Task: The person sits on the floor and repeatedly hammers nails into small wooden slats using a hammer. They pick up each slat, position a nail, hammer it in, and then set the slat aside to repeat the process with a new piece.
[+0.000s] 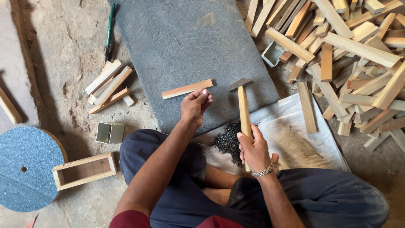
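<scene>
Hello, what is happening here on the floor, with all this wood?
A person sits on the floor at a grey mat. The right hand holds a wooden-handled hammer, head resting on the mat. The left hand is raised with fingertips pinched together; what they hold is too small to tell. A single wood strip lies on the mat just beyond it. Dark nails are heaped on a white cloth, with a big pile of wood strips nearby.

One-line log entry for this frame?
right hand: grips hammer | left hand: pinched, near wood strip | nail pile beside
</scene>
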